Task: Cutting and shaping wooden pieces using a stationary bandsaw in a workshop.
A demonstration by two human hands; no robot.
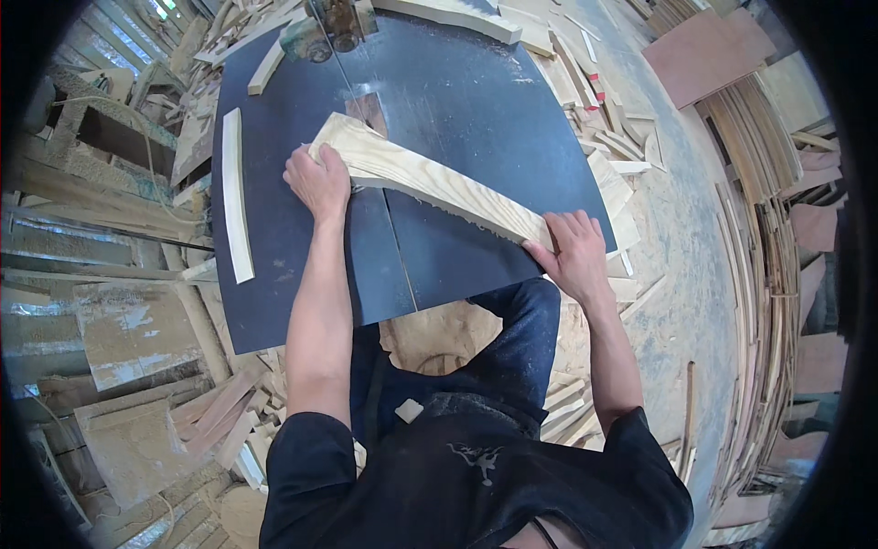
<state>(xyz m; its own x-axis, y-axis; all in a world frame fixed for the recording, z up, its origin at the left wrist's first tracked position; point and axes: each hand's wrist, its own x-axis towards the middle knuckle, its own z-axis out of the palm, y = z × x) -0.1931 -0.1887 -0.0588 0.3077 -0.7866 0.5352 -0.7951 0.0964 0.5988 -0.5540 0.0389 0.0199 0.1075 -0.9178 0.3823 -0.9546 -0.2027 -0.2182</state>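
Note:
A pale, curved wooden piece (448, 183) with wavy grain lies slantwise over a dark saw table (476, 110). Its lower edge is rough and splintery. My left hand (320, 178) grips the broad far end, thumb on top and fingers around the outer side. At the narrower end, nearer and to the right, my right hand (576, 252) is closed on the wood with its thumb along the near edge. A small brownish insert (368, 112) in the table shows just beyond the piece. Both palms' undersides are hidden.
A saw guide assembly (331, 32) stands at the far edge. A narrow curved strip (237, 197) and a short offcut (266, 69) lie on the table's left; a longer curved piece (448, 16) lies at the back. Scrap wood (608, 119) and stacked strips (759, 165) are on the right.

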